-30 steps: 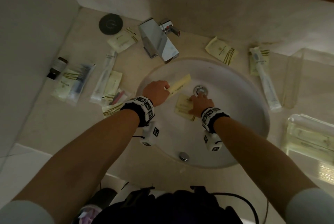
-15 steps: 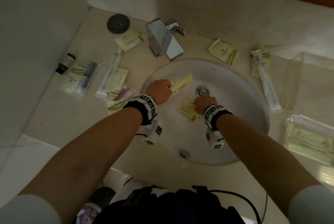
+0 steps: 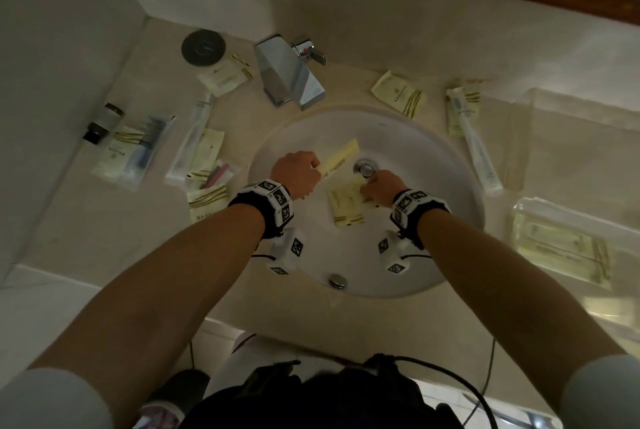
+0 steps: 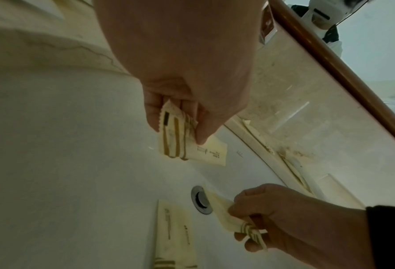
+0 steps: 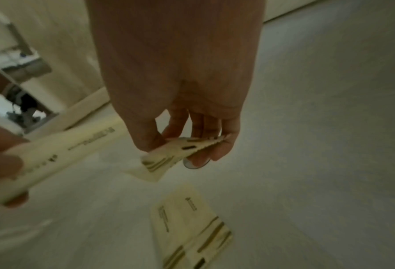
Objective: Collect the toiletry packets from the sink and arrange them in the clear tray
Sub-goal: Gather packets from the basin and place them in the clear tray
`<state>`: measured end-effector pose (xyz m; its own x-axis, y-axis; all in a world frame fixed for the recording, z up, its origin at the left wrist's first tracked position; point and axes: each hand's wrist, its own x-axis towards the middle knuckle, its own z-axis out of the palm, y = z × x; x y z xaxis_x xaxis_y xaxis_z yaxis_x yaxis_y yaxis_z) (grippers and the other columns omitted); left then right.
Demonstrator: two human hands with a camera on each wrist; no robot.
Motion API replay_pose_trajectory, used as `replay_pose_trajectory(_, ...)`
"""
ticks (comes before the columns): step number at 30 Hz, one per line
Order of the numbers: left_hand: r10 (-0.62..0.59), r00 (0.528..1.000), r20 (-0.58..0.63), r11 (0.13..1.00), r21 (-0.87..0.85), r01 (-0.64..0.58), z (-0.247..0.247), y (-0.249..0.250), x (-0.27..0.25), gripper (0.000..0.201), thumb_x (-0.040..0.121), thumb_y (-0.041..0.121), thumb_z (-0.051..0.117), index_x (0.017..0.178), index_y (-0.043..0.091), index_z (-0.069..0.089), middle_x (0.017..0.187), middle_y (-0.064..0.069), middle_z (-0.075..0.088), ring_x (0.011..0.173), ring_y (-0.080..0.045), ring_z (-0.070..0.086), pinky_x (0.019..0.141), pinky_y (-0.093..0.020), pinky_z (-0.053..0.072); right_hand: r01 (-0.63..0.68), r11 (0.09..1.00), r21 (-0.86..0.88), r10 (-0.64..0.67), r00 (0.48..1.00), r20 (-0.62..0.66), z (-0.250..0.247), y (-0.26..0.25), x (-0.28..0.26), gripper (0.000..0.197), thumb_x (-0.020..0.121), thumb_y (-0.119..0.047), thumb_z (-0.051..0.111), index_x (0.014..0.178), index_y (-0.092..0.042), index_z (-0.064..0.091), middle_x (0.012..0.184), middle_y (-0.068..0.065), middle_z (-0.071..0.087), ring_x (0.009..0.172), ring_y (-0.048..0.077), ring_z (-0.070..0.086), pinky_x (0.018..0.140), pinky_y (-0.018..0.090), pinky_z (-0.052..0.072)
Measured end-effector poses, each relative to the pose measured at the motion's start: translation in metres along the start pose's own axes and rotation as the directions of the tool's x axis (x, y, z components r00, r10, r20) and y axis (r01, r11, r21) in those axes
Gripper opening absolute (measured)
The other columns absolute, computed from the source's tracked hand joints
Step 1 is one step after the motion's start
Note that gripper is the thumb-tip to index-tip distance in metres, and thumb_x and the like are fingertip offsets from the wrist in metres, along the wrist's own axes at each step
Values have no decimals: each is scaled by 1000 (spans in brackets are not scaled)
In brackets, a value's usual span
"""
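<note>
In the white sink basin (image 3: 433,165) my left hand (image 3: 317,169) pinches the striped end of a long pale yellow packet (image 3: 341,157), held above the bowl; the left wrist view shows the pinch on that packet (image 4: 175,140). My right hand (image 3: 367,186) pinches a second yellow packet (image 5: 169,156) by its striped end next to the drain (image 3: 364,168). A third packet (image 3: 346,208) lies flat on the basin floor under the right hand. The clear tray (image 3: 519,212) stands on the counter at the right with several packets inside.
A chrome faucet (image 3: 291,78) stands behind the basin. Packets and toothbrush sachets (image 3: 199,155) lie on the left counter, with a small bottle (image 3: 102,123) and a black disc (image 3: 203,47). More packets (image 3: 398,96) and a clear lid-like piece (image 3: 571,123) are at the right.
My right hand has picked up one packet by the drain and drawn slightly right, uncovering the flat packet beneath. The left hand keeps its long packet in about the same place.
</note>
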<state>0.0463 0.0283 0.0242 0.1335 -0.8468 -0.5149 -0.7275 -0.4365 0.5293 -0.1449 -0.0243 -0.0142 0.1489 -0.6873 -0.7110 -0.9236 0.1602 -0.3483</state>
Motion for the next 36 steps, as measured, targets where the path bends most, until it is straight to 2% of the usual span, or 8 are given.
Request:
replay_pose_trajectory(3,14,1000,-15,1000,-16,-14,3,9,-1,30,89,21,54,117,15,61,92,-9,72,79,-25,70,78,-37,58,-34,986,166,36,999,-7,-7,2,-6,15,79,-18,68,86,-5,63,84,11,62,85,29,64,71,33,54)
replay_pose_trajectory(5,27,999,-26,999,-20,-27,5,16,-3,28,90,22,55,116,15,61,92,-9,72,78,-24,69,74,-31,56,-45,972,231,51,998,-22,-10,3,-11,33,76,-23,73,100,0,67,96,13,66,91,28,66,80,35,57)
replay_pose_trajectory(9,56,996,-64,998,7,-56,7,30,-6,24,91,22,55,113,16,62,95,-6,70,73,-20,62,67,-25,46,-20,945,327,51,995,-85,-18,8,-24,39,78,-26,74,104,2,68,104,17,69,93,29,66,82,38,54)
replay_pose_trajectory(14,86,994,-68,995,48,-83,14,47,-13,23,90,20,56,111,15,64,100,-7,70,85,-25,67,72,-28,50,2,930,368,66,983,-173,-32,21,-44,40,83,-14,70,121,-11,58,116,10,58,106,29,60,77,33,50)
replay_pose_trajectory(17,104,992,-70,994,37,-102,20,59,-19,21,89,19,57,108,15,65,97,-7,72,76,-22,66,66,-27,50,19,929,369,50,983,-179,-42,30,-56,45,85,-14,68,128,-8,58,126,12,59,111,29,60,88,34,51)
replay_pose_trajectory(20,115,989,-90,992,52,-111,26,72,-24,23,89,21,56,110,17,64,99,-6,71,76,-20,63,68,-27,47,43,926,375,38,978,-207,-52,40,-70,42,86,-16,68,125,-2,60,123,14,62,111,28,60,95,35,49)
replay_pose_trajectory(29,160,983,-89,985,73,-154,44,121,-42,22,90,18,54,109,15,64,98,-4,67,82,-23,62,67,-26,47,128,887,443,-6,964,-267,-83,83,-107,34,82,-21,73,112,-5,69,101,8,67,92,21,62,76,28,46)
replay_pose_trajectory(36,219,973,-78,976,36,-216,65,164,-55,21,89,18,52,106,14,64,93,-7,71,77,-25,69,74,-36,58,143,857,495,33,943,-330,-110,126,-133,24,80,-15,73,102,-4,71,94,10,68,87,22,64,79,30,51)
